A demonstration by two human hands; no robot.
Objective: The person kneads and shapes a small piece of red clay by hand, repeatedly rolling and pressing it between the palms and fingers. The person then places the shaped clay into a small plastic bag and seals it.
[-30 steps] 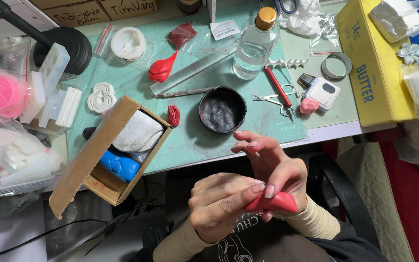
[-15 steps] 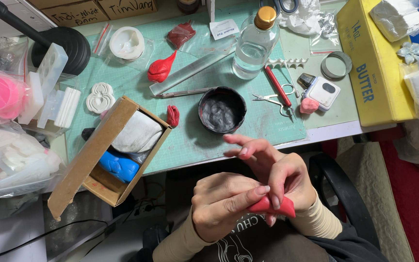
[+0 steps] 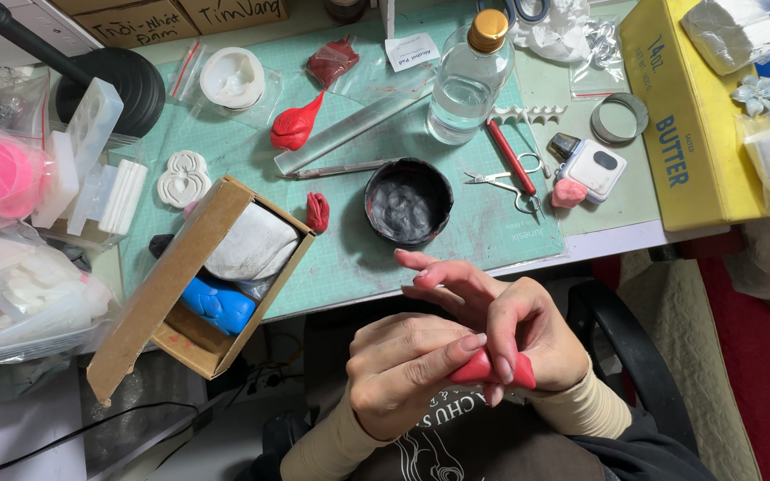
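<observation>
Head view: both hands work below the worktop [image 3: 599, 240] edge, over the lap. Left hand [image 3: 403, 370] and right hand [image 3: 519, 330] pinch a red clay lump [image 3: 483, 370] between fingertips, apparently to shape it. Black bowl [image 3: 408, 200] and small scissors [image 3: 505, 183] lie within reach on the green mat [image 3: 358, 258].

Open brown cardboard box [image 3: 180, 294] lower left, long yellow carton [image 3: 683, 116] with dark blue lettering upper right, small white printed label [image 3: 410, 51] top centre, two brown handwritten boxes [image 3: 180, 13] top left edge.
</observation>
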